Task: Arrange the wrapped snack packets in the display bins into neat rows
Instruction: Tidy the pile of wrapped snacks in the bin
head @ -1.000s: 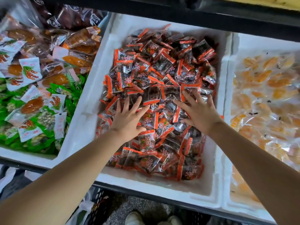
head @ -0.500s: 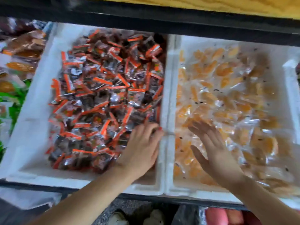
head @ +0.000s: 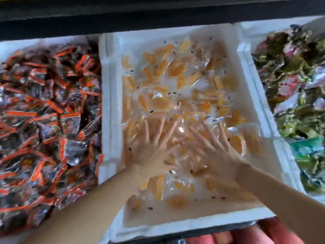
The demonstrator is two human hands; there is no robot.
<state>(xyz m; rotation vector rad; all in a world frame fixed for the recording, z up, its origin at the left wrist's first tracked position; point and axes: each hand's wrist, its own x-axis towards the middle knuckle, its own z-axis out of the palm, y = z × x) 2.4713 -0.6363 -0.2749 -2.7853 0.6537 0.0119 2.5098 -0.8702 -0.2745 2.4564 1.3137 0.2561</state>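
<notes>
The left hand (head: 154, 150) and right hand (head: 216, 152) lay flat, fingers spread, grasping nothing, on clear-wrapped orange snack packets (head: 175, 71) jumbled in the middle white foam bin (head: 109, 103); no neat rows were yet formed.

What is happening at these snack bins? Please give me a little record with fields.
Middle bin: white foam bin holding clear packets of orange pieces, loosely heaped, not in rows
Left hand: fingers spread flat on the clear packets
Right hand: fingers spread flat on them too
Bin to the left: orange-and-dark packets, jumbled
Bin to the right: green packets
Picture: blurred
</notes>
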